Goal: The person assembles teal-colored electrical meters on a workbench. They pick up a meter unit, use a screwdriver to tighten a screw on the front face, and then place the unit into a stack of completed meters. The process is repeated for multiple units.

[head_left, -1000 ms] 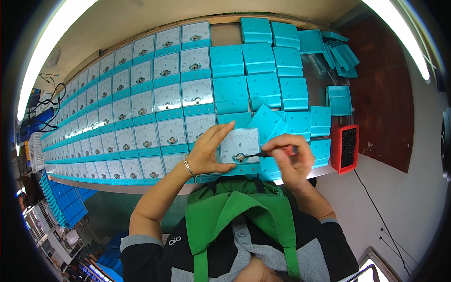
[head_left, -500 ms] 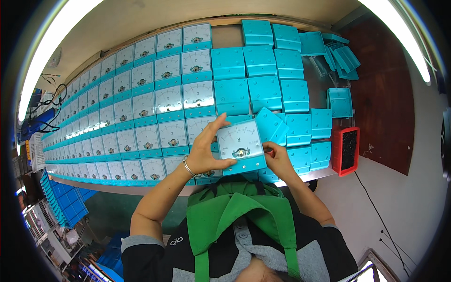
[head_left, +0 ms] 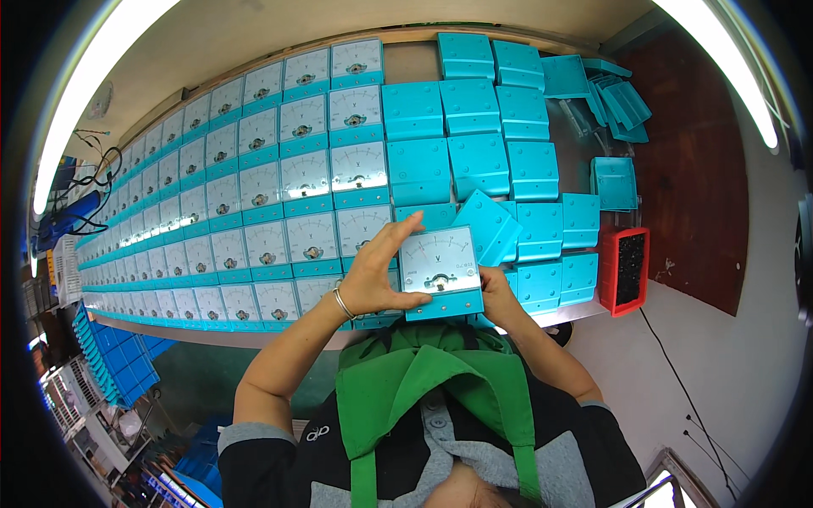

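My left hand (head_left: 374, 275) grips a panel voltmeter (head_left: 438, 261) by its left side, thumb low on the front and fingers at the upper edge. The meter has a white dial face, a clear window and a turquoise lower strip. Against its lower right side is my right hand (head_left: 501, 298), closed, with fingertips partly behind the meter; what they hold is hidden. A turquoise housing (head_left: 486, 227) lies tilted just beyond the meter. Long rows of similar meters (head_left: 357, 168) stand on the table to the left.
Turquoise housings (head_left: 478, 165) lie in rows to the right of the meters. More loose ones (head_left: 622, 106) are piled at the far right. A red bin (head_left: 645, 271) of small black parts stands at the table's right end. Blue crates (head_left: 123, 360) are at the lower left.
The held voltmeter has moved slightly right and nearer me, and sits straighter. My right hand has turned and closed in against its side; the red bit seen between its fingers is now hidden.
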Available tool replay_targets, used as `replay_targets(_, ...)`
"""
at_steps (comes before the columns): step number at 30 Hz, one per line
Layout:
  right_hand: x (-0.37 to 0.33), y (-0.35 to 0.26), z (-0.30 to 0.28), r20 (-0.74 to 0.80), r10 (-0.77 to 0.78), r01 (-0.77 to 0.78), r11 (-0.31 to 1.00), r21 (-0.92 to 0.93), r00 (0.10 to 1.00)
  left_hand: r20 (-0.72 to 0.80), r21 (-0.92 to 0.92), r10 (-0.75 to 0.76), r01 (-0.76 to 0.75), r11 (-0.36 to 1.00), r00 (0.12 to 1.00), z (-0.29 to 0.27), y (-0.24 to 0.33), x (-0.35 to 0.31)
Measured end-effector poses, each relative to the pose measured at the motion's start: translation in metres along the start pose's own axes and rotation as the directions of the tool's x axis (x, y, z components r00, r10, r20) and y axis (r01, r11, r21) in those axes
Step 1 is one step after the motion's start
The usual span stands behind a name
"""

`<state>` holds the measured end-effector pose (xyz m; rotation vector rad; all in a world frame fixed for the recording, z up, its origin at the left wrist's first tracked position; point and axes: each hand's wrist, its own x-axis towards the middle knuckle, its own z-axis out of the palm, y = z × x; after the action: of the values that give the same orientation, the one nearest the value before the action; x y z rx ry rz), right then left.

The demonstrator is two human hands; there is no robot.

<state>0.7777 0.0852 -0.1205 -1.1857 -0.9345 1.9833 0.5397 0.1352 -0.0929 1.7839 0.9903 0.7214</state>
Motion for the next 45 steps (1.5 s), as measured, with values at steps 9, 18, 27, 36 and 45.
replay_targets(9, 0.001, -0.006, 0.001, 0.020, 0.105, -0.105, 0.994, 0.001, 0.994, -0.006, -0.059, -0.054, 0.053, 0.997, 0.999, 0.001, 0.001, -0.002)
replay_targets(18, 0.002, -0.002, 0.000, -0.007, 0.065, -0.065, 0.997, 0.039, 0.998, -0.039, -0.133, -0.069, 0.063, 0.989, 0.997, 0.006, -0.003, -0.002)
replay_targets(27, -0.003, 0.007, 0.007, -0.072, -0.026, 0.032, 0.995, 0.093, 0.997, -0.050, -0.171, -0.090, 0.080, 0.982, 0.995, 0.006, -0.004, -0.003)
replay_targets(36, -0.002, -0.004, 0.006, -0.024, -0.087, 0.086, 0.995, -0.042, 0.996, -0.022, -0.127, -0.096, 0.092, 0.988, 0.995, 0.002, -0.002, -0.004)
replay_targets(45, -0.001, -0.059, -0.003, -0.159, -0.385, 0.267, 0.832, -0.485, 0.909, -0.043, 0.145, 0.079, -0.072, 0.987, 0.996, -0.002, -0.008, -0.005)
